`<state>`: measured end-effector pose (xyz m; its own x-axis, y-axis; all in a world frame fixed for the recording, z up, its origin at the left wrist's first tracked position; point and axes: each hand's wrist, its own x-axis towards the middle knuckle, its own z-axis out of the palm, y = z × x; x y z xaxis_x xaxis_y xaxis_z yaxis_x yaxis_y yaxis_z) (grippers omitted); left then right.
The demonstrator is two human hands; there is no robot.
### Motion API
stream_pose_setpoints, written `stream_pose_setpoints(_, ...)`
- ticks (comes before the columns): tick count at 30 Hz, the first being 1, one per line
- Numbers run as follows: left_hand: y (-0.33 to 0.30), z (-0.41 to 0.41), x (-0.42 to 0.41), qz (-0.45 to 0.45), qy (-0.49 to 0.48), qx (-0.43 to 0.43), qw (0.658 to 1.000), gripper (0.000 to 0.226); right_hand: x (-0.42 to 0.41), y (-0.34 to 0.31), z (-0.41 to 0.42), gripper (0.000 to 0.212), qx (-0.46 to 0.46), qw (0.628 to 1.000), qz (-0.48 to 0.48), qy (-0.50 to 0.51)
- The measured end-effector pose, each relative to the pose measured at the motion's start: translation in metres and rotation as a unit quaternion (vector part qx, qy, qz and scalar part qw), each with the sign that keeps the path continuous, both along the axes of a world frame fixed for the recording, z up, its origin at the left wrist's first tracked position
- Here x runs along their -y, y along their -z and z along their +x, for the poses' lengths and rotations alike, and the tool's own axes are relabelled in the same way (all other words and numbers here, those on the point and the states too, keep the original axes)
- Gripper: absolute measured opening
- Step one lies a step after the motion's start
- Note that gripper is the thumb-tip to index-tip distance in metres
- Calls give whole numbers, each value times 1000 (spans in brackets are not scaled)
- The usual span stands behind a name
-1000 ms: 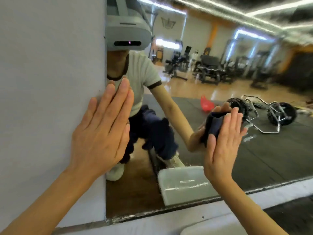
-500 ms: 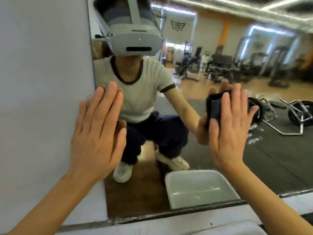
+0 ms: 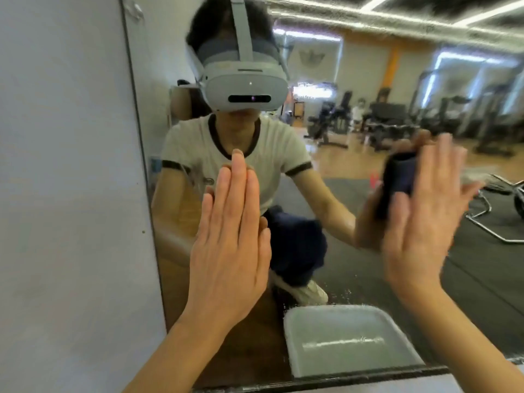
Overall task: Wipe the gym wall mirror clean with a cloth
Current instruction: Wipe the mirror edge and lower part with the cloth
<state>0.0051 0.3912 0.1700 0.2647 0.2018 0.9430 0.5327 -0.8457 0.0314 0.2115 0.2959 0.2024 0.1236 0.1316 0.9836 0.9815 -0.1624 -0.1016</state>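
The wall mirror (image 3: 354, 251) fills the centre and right of the view and reflects me crouching. My left hand (image 3: 229, 245) lies flat against the glass near the mirror's left edge, fingers straight and together. My right hand (image 3: 422, 217) presses a dark blue cloth (image 3: 397, 177) against the glass with straight fingers; it is motion-blurred. Most of the cloth is hidden behind the palm, and its reflection shows beside the hand.
A plain grey wall (image 3: 65, 194) borders the mirror on the left. The mirror's dark bottom frame (image 3: 340, 378) runs along the lower edge. A white plastic basin (image 3: 348, 336) shows reflected low in the glass. Gym machines and a barbell frame appear in the reflection.
My right hand has carried the cloth upward and to the right across the glass. My left hand has slid from the wall edge onto the mirror. My view has shifted left and up.
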Motion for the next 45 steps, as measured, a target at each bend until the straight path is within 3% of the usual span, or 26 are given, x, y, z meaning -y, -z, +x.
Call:
stream_pose_setpoints(4, 1, 2, -2, 5, -33, -3, 999, 65, -11, -19, -26, 64, -166, 983, 62, 39)
stream_pose_setpoints(5, 1, 3, -2, 9, -41, -3, 999, 66, -20, -23, -47, 66, -148, 988, 43, 30)
stream_pose_setpoints(8, 1, 3, -2, 13, -42, -3, 999, 67, -44, 7, -86, 48, 105, 987, -99, -76)
stream_pose_setpoints(11, 0, 3, -2, 9, -41, -3, 999, 68, -29, 14, -45, 57, 190, 974, -110, -50)
stream_pose_setpoints(13, -1, 3, -1, 6, -47, -7, 999, 69, -7, 11, -10, 55, 129, 989, -73, 7)
stream_pose_setpoints(15, -1, 3, 0, 4, -56, -7, 998, 69, 6, 11, 15, 57, 5, 1000, -13, 5)
stream_pose_setpoints(17, -1, 3, 1, 2, -60, -9, 998, 69, -1, 19, 4, 62, -101, 993, 51, 17)
stream_pose_setpoints(19, -1, 3, 1, 3, -62, -11, 998, 70, -20, 26, -32, 66, -127, 990, 45, 33)
stream_pose_setpoints(21, -1, 3, 1, 5, -62, -10, 998, 69, -38, 44, -70, 69, -17, 999, -23, 28)
stream_pose_setpoints(24, -1, 4, 0, -2, -51, -4, 999, 67, -39, 65, -70, 67, 206, 974, -96, 5)
stream_pose_setpoints(26, -1, 4, 2, -10, -45, 6, 999, 67, -27, 63, -34, 71, 248, 964, -92, 1)
stream_pose_setpoints(28, -1, 7, 8, -16, -32, 6, 999, 68, -6, 61, 9, 68, 192, 978, -78, 11)
stream_pose_setpoints(31, 1, 28, 26, -1, 10, -28, 1000, 67, 25, 68, 65, 54, 6, 999, -8, 31)
stream_pose_setpoints(34, 4, 60, 39, 14, 42, -59, 997, 66, 15, 67, 41, 56, -161, 984, 70, 19)
stream_pose_setpoints(36, 6, 73, 39, 19, 41, -55, 997, 65, -3, 66, 0, 58, -97, 995, 29, -7)
stream_pose_setpoints(38, 8, 77, 36, 24, 28, -47, 998, 65, -11, 74, -20, 61, 80, 995, -57, -11)
stream_pose_setpoints(40, 9, 77, 34, 26, 23, -52, 998, 67, -3, 69, 5, 62, 181, 979, -97, 8)
stream_pose_setpoints(42, 8, 77, 34, 26, 11, -62, 998, 67, 16, 66, 46, 57, 142, 987, -71, 17)
stream_pose_setpoints(45, 8, 78, 35, 23, -4, -60, 998, 66, 45, 66, 99, 54, -56, 998, 17, 17)
